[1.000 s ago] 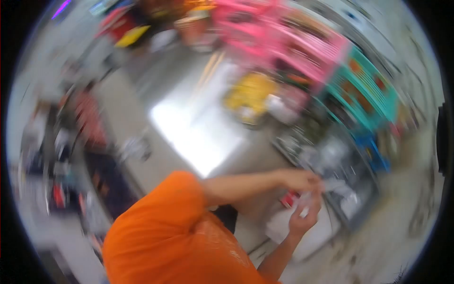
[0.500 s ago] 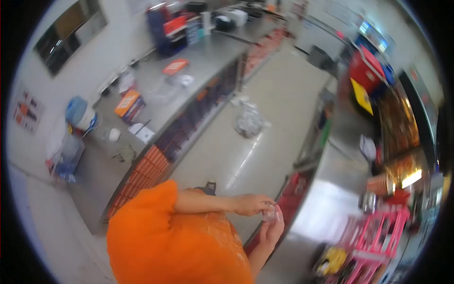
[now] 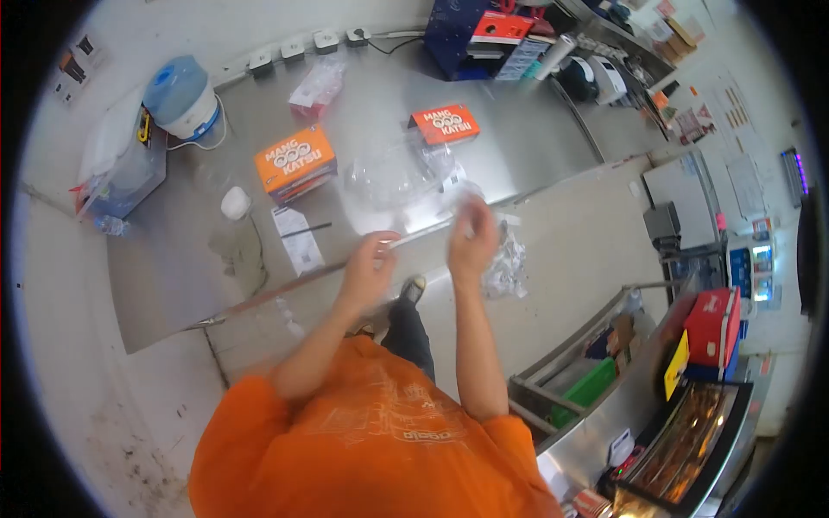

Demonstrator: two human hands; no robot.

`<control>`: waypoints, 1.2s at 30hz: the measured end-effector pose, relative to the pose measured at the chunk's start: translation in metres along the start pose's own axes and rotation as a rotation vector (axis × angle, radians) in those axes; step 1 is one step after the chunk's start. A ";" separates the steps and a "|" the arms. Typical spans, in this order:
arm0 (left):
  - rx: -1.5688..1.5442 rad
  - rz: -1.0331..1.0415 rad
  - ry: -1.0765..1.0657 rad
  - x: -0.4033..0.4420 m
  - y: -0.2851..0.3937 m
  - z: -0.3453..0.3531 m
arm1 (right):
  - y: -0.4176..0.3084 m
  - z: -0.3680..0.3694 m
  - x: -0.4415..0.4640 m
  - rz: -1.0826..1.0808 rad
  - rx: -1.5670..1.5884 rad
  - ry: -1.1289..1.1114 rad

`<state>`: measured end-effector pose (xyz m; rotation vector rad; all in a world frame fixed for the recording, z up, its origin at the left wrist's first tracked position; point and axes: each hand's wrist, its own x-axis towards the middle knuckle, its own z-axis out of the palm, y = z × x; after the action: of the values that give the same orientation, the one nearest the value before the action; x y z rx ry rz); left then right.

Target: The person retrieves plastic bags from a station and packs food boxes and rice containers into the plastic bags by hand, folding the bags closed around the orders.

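Observation:
My left hand (image 3: 370,274) hovers at the near edge of the steel counter (image 3: 285,302), its fingers curved and apart with nothing seen in them. To its right, my right hand (image 3: 473,246) is raised with fingers bent round a small clear plastic piece (image 3: 465,192), blurred by motion. Past that hand lie clear plastic containers (image 3: 389,177), one marked by a small printed label. One orange printed box (image 3: 298,162) stands left of them; another orange box (image 3: 446,123) lies behind. A paper slip (image 3: 299,243) with a dark stick across it is near my left hand.
A blue-topped water dispenser (image 3: 181,97) and a plastic tub (image 3: 129,173) stand at the counter's left end. On the floor sits a crumpled clear bag (image 3: 508,268). A lower steel counter with a lit glass food case (image 3: 686,436) is at the right.
The view has swung left toward the steel counter. My hands, formerly together on the small clear plastic piece, have come apart; it appears to stay in my right hand.

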<state>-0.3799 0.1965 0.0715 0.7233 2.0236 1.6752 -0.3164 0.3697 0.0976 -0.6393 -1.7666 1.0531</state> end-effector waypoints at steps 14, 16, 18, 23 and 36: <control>0.653 -0.299 0.187 0.199 -0.083 0.056 | 0.193 0.099 0.290 -0.434 -0.643 -1.093; 0.636 -0.383 0.162 0.208 -0.054 0.051 | 0.217 0.125 0.308 -0.590 -0.824 -1.320; 0.715 -0.532 0.080 0.209 -0.045 0.049 | 0.243 0.148 0.311 -0.847 -0.842 -1.480; 0.806 -0.522 0.191 0.186 -0.034 0.042 | 0.231 0.136 0.352 -0.424 -0.726 -1.570; 0.590 -0.673 0.677 0.151 -0.059 0.028 | 0.163 0.159 0.176 -0.352 0.159 -1.570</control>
<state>-0.4879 0.3040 0.0096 -0.4448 2.8209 0.9784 -0.5387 0.5294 0.0083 0.8996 -2.8158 1.5302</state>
